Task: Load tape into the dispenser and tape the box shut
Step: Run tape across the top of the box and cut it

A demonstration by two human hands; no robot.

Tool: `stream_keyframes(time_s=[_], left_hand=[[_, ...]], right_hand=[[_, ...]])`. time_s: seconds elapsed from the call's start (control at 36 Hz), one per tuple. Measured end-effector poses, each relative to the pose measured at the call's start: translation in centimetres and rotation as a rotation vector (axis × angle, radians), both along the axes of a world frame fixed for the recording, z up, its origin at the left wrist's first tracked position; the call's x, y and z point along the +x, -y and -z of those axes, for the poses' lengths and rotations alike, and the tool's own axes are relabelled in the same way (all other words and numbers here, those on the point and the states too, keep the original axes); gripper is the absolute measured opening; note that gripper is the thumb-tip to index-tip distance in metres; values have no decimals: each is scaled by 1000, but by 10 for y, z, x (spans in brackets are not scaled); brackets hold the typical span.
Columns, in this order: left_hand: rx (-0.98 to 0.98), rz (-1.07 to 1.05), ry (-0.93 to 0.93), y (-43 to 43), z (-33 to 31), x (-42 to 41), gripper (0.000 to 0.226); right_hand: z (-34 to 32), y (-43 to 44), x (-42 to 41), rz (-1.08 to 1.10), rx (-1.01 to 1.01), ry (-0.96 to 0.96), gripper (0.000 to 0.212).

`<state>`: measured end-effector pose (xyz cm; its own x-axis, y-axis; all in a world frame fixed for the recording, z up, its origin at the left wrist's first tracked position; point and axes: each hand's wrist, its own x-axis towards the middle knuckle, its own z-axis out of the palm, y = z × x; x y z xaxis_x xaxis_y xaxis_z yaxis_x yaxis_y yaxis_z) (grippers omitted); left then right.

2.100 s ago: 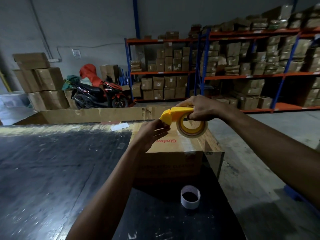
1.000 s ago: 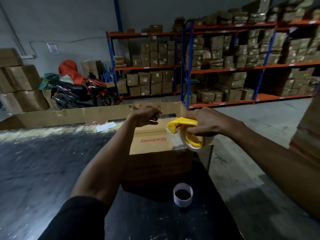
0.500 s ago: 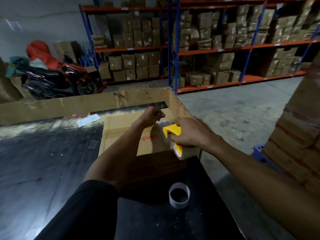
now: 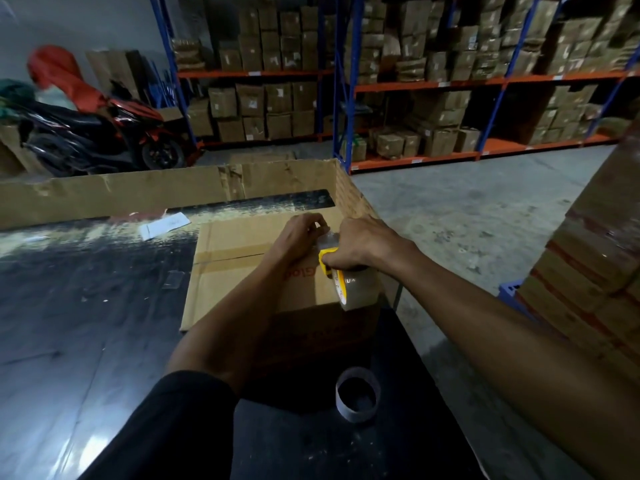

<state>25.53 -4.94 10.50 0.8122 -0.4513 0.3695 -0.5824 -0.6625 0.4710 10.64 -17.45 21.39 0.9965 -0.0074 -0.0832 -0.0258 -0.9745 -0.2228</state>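
At right edge of dark worktop (image 4: 86,306): brown cardboard box (image 4: 235,271), flaps closed. Right hand (image 4: 360,244) clenched round yellow plastic tape dispenser (image 4: 341,278), clear roll loaded (loading looks done). Left hand (image 4: 301,233) pinches tape end at box's far side. Centre seam apparently untaped; pull-across and cut remain. Empty core (image 4: 356,398) near front edge.

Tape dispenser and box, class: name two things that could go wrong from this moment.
1. The right hand holds the tape dispenser at the box edge; a pull might drag it off the seam.
2. The left hand pinches the tape end beside it; a slip might let the tape wrinkle.
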Motion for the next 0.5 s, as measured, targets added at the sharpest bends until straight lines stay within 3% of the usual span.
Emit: stream_keyframes(time_s=[0.22, 0.33, 0.42, 0.5], left_hand=[[-34, -16, -30, 7, -1, 0, 17], [-190, -152, -160, 10, -2, 1, 41], [-303, -289, -176, 11, 0, 7, 37], [-216, -123, -121, 7, -7, 1, 25]], right_hand=[[-7, -1, 3, 44, 1, -36, 34], [-14, -1, 4, 55, -1, -76, 32], [-19, -2, 2, 50, -6, -102, 32], [-22, -2, 3, 46, -13, -123, 37]])
